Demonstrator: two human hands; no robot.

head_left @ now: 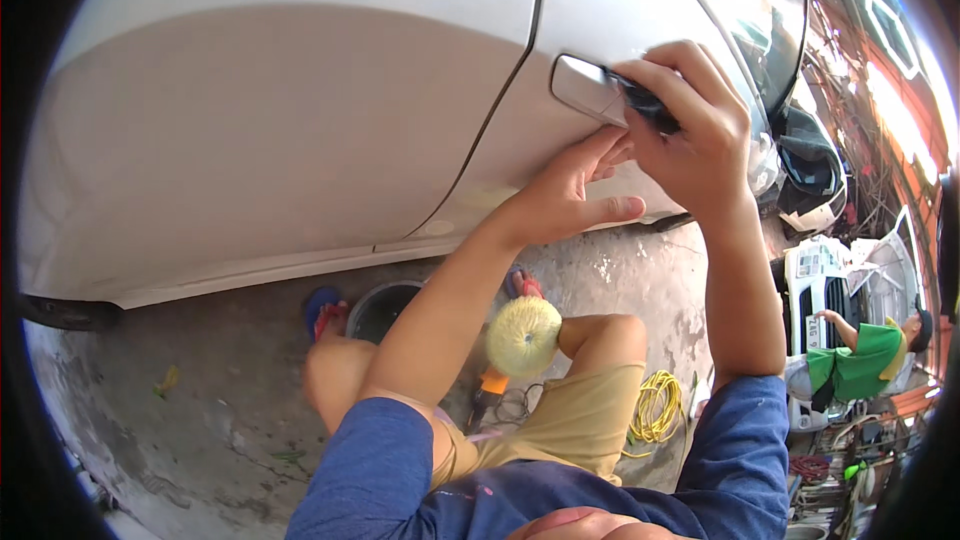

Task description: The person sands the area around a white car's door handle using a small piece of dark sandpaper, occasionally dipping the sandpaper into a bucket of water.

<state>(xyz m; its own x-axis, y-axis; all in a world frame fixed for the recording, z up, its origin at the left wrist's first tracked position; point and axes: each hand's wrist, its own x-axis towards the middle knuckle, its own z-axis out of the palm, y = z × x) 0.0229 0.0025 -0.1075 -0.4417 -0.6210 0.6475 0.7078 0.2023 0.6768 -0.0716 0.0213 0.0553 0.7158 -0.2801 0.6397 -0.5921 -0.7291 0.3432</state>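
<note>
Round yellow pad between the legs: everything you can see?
The round pad is pale yellow, with a fuzzy, wool-like surface and a small dark centre. Its face points toward the camera. It shows between the legs, an orange and black tool at its lower-left edge; whether they join is unclear. Neither left hand nor right hand touches it.

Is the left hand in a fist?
No, the left hand is open just below the door handle, thumb spread from the fingers.

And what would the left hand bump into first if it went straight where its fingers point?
Probably the right hand, just ahead of the left hand, though depth is unclear; it might slide past along the car.
</note>
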